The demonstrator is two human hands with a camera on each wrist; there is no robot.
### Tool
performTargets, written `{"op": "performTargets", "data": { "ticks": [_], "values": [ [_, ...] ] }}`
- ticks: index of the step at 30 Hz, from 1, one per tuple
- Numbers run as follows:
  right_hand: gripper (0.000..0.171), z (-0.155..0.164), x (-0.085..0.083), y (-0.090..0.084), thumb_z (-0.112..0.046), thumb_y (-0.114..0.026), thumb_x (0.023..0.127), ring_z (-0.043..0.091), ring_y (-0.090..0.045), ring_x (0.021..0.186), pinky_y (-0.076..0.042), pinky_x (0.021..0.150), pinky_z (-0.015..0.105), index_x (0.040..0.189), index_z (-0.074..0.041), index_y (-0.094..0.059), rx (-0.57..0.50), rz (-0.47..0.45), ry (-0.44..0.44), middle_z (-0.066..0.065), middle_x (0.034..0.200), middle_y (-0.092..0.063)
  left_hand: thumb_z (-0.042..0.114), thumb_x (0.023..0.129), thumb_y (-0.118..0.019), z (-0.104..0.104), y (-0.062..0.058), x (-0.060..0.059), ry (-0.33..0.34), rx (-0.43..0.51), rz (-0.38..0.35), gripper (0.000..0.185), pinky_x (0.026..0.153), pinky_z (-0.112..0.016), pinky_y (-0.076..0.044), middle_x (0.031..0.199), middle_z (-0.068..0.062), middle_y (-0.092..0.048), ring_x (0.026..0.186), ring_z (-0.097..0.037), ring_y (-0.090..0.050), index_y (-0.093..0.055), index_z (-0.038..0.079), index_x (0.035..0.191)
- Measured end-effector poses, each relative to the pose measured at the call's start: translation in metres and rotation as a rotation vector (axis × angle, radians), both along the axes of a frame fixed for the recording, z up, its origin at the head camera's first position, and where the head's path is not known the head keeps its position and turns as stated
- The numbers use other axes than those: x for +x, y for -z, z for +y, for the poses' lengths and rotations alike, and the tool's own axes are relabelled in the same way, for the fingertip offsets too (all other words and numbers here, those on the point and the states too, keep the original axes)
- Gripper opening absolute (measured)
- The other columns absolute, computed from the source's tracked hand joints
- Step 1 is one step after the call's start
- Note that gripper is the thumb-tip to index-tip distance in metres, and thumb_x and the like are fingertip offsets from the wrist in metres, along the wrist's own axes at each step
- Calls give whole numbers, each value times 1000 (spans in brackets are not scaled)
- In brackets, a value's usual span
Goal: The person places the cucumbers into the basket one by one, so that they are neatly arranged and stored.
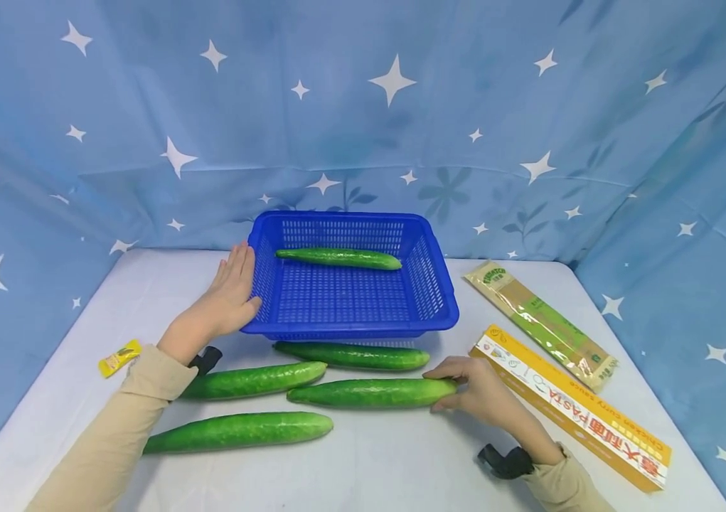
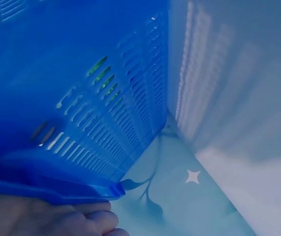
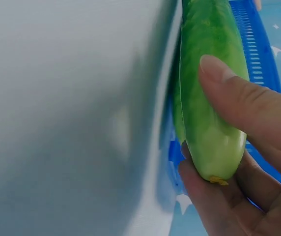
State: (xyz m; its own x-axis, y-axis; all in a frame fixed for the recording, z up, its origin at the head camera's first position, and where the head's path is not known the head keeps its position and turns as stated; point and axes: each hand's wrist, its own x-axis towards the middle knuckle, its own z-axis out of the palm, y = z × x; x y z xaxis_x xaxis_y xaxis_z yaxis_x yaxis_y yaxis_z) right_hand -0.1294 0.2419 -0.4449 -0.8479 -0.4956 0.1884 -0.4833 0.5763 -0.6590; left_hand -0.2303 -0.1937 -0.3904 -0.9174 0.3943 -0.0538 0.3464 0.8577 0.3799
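Observation:
My right hand [image 1: 483, 392] holds the pale right end of a cucumber [image 1: 365, 393] on the table, thumb on one side and fingers on the other. The right wrist view shows the thumb lying along that cucumber [image 3: 214, 113]. My left hand [image 1: 227, 291], fingers straight, rests against the left side of a blue plastic basket [image 1: 350, 331]. From the left wrist, the basket's slotted wall [image 2: 81, 123] fills much of the view above the fingers. One cucumber [image 1: 340, 258] lies inside the basket, toward its back.
Another cucumber [image 1: 353, 356] lies just before the basket; two more, an upper one [image 1: 254, 380] and a lower one [image 1: 241, 432], lie near the left forearm. A yellow packet [image 1: 120, 358] is at left. At right are a pasta box [image 1: 574, 409] and a noodle bag [image 1: 542, 323].

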Motion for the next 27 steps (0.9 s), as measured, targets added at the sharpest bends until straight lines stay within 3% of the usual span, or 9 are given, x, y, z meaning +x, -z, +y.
{"op": "performTargets", "data": {
  "ticks": [13, 20, 27],
  "values": [
    [42, 8, 7, -34, -4, -90, 66, 7, -63, 82, -58, 70, 27, 105, -15, -79, -26, 10, -6, -10, 94, -72, 16, 101, -41, 0, -3, 2, 4, -13, -8, 80, 118, -54, 11, 157, -23, 28, 145, -34, 27, 16, -9, 151],
    [41, 9, 8, -71, -7, -90, 68, 9, -60, 80, -51, 64, 24, 107, -17, -78, -46, 69, 5, -9, 98, -72, 16, 101, -40, -1, -4, -1, 3, -22, -13, 79, 118, -54, 11, 158, -24, 27, 145, -35, 27, 16, -9, 151],
    [41, 7, -4, -108, -7, -89, 70, 8, -64, 89, -55, 72, 25, 109, -13, -78, -40, 142, 7, -7, 100, -72, 16, 101, -40, 0, -4, 0, 0, -26, -5, 79, 118, -54, 11, 158, -25, 26, 145, -35, 27, 16, -10, 151]
  ]
}}
